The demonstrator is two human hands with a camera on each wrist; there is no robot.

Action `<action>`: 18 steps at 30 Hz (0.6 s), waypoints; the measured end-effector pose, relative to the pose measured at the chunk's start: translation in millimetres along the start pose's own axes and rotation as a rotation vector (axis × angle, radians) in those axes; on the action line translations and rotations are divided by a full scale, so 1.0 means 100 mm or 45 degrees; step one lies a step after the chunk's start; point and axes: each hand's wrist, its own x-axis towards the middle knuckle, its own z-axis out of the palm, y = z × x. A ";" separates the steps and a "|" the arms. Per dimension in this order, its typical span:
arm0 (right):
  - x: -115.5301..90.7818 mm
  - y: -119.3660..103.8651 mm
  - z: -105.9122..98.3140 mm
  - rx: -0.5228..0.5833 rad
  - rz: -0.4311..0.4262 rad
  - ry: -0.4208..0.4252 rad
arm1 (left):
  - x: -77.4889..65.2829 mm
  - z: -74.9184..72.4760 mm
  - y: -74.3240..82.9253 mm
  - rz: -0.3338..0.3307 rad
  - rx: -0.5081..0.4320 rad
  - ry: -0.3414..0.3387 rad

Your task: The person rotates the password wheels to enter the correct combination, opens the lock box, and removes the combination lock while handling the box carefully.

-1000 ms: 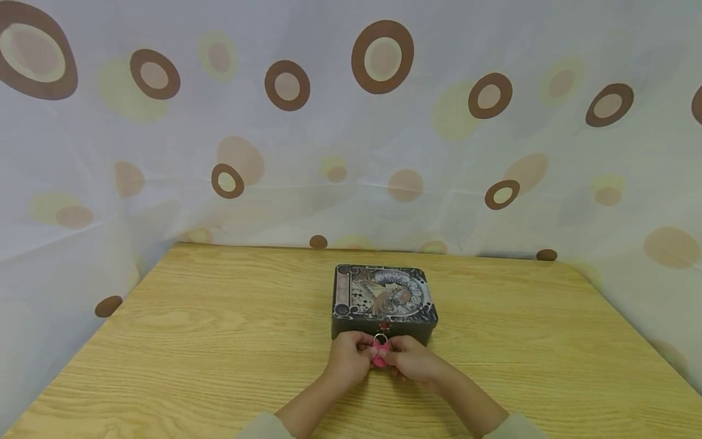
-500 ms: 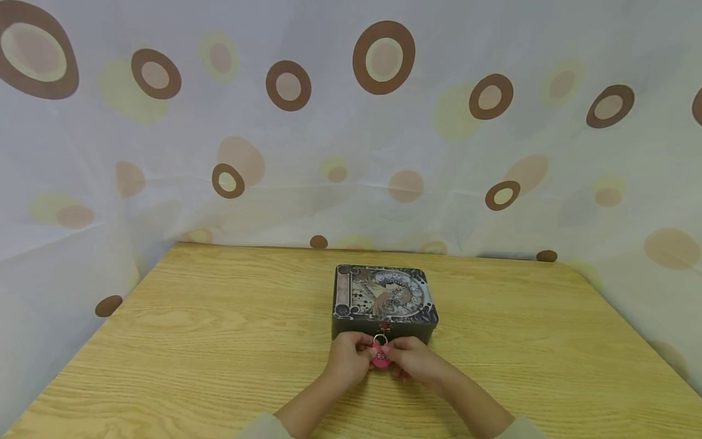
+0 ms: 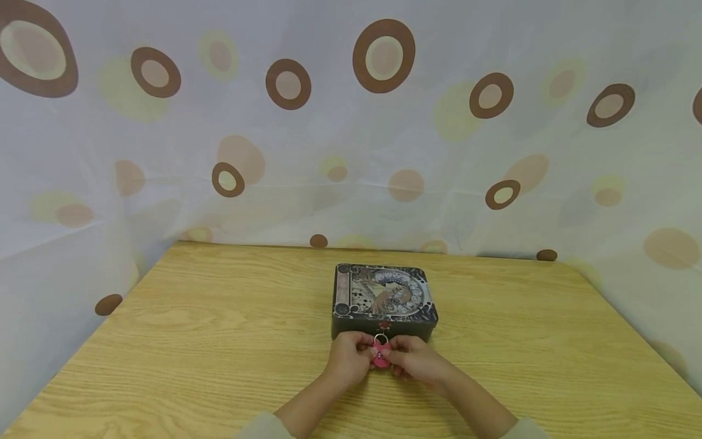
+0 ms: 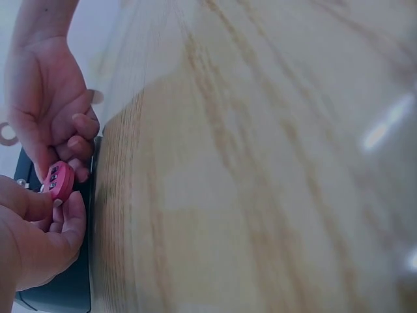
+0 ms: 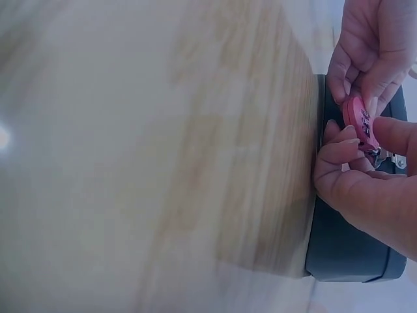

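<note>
A pink combination padlock (image 3: pixel 380 361) with a silver shackle hangs at the front of a dark tin box (image 3: pixel 384 294) with an illustrated lid. My left hand (image 3: pixel 349 358) pinches the padlock's left side between thumb and fingers. On its right side, my right hand (image 3: pixel 417 362) grips it, the thumb lying over the face near the dials. Number dials show on the padlock (image 5: pixel 360 121) in the right wrist view, and the shackle end lies by the box's metal clasp (image 5: pixel 400 162). Whether the shackle is locked, I cannot tell. The box lid is down.
The box stands on a wood-grain table (image 3: pixel 219 341), its front side facing me. Behind and on both sides of the table hangs a pale curtain (image 3: pixel 329 146) patterned with brown and beige ovals.
My right thumb shifts slightly over the padlock's face: half a second ago the dials showed more, now it partly covers them. Box and left hand stay in place.
</note>
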 end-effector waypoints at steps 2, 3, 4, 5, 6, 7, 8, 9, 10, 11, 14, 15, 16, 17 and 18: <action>0.00 0.00 0.00 -0.003 -0.010 -0.006 | 0.00 0.00 0.00 0.002 0.001 0.000; 0.00 0.00 0.01 -0.007 -0.014 -0.007 | 0.00 0.00 0.00 0.000 0.000 0.000; 0.00 0.00 0.01 -0.011 -0.013 -0.007 | 0.00 0.00 0.00 0.000 0.000 0.000; 0.00 0.00 0.01 -0.014 -0.012 -0.008 | 0.00 0.00 0.00 0.002 -0.001 0.000; 0.00 0.00 0.01 -0.017 -0.010 -0.007 | 0.00 0.00 -0.01 0.003 -0.002 0.001; 0.00 0.00 0.01 -0.019 -0.008 -0.002 | 0.00 0.00 -0.01 0.004 -0.003 0.001; 0.01 0.00 0.01 -0.021 -0.007 0.002 | 0.00 0.00 -0.01 0.001 -0.006 0.000; 0.01 0.00 0.01 -0.022 -0.006 0.007 | 0.00 0.00 -0.01 0.000 -0.008 0.000; 0.01 0.00 0.01 -0.022 -0.005 0.011 | 0.00 0.00 -0.01 -0.001 -0.010 -0.001; 0.01 0.00 0.01 -0.022 -0.004 0.017 | 0.00 0.00 -0.01 -0.004 -0.010 -0.001; 0.00 0.01 0.00 -0.013 0.006 0.027 | 0.00 0.00 -0.01 -0.017 -0.018 -0.005; 0.00 0.01 0.00 -0.009 0.007 0.030 | 0.01 0.00 -0.01 -0.022 -0.021 -0.006; -0.01 0.02 0.00 -0.006 0.009 0.033 | 0.01 0.00 -0.02 -0.028 -0.021 -0.007; -0.01 0.02 0.00 -0.002 0.009 0.035 | 0.01 -0.01 -0.02 -0.034 -0.025 -0.010; -0.01 0.02 0.00 0.003 0.006 0.038 | 0.01 -0.01 -0.02 -0.041 -0.031 -0.011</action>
